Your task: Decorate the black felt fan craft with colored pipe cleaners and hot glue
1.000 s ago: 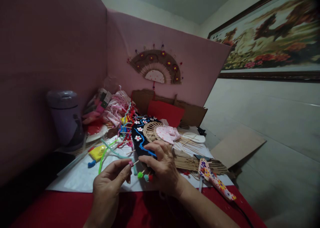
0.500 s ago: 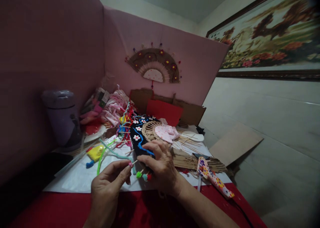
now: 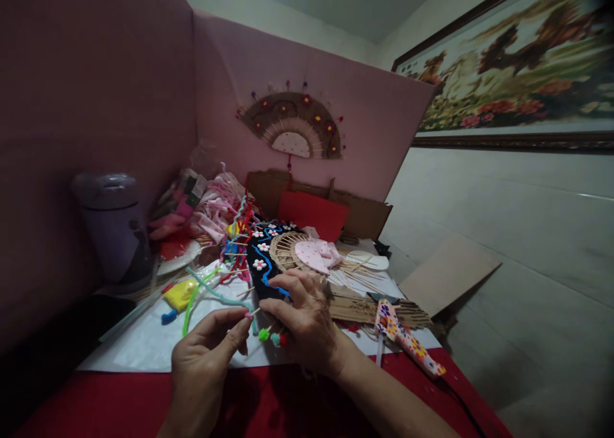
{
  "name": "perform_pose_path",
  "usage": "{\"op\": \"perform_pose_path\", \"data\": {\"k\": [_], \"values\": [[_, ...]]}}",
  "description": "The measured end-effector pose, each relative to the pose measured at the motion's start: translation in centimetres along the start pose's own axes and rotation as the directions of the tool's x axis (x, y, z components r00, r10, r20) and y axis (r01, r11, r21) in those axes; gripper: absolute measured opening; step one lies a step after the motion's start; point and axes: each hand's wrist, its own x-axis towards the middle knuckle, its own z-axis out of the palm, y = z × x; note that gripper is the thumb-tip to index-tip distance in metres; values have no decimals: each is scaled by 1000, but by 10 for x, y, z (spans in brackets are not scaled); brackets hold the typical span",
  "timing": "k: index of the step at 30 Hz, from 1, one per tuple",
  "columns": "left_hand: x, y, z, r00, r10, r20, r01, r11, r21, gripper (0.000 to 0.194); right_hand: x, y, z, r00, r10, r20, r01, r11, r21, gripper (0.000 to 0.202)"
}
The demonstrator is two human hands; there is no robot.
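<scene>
My left hand (image 3: 215, 348) is closed in a pinch, thumb and fingertips on a small pink piece (image 3: 248, 315) at the tip of a thin wooden stick. The stick juts from the edge of a handmade fan (image 3: 259, 250) with black cloth, white flowers and wavy blue trim. Over the fan's near end lies my right hand (image 3: 307, 316), fingers bent and gripping it; its index fingertip is close to the same stick. A green tip (image 3: 263, 334) and a teal and red tip (image 3: 275, 340) show below that hand. My right palm hides part of the fan.
A flower-patterned glue gun (image 3: 407, 342) lies at the right on corrugated cardboard (image 3: 355, 304). Yellow clay (image 3: 179, 295) and pipe cleaners (image 3: 192, 304) are at the left, before a lidded purple cup (image 3: 112, 233). Another fan (image 3: 292, 121) hangs on the pink panel behind.
The scene has shifted slightly left in the view. Both hands keep their hold, with the left fingertips still on the pink piece.
</scene>
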Motion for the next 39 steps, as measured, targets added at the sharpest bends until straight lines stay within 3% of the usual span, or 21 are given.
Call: {"op": "perform_pose_path", "data": {"k": [11, 20, 39], "values": [[2, -5, 3, 994, 92, -57, -88, 995, 55, 22, 1, -3, 0, 999, -17, -39, 15, 998, -61, 13], [3, -11, 4, 968, 248, -46, -239, 960, 146, 16, -1, -2, 7, 991, -60, -117, 51, 995, -83, 14], [4, -14, 4, 962, 272, -31, -261, 946, 191, 13, 2, -2, 9, 984, -89, -153, 75, 993, -95, 18]]}}
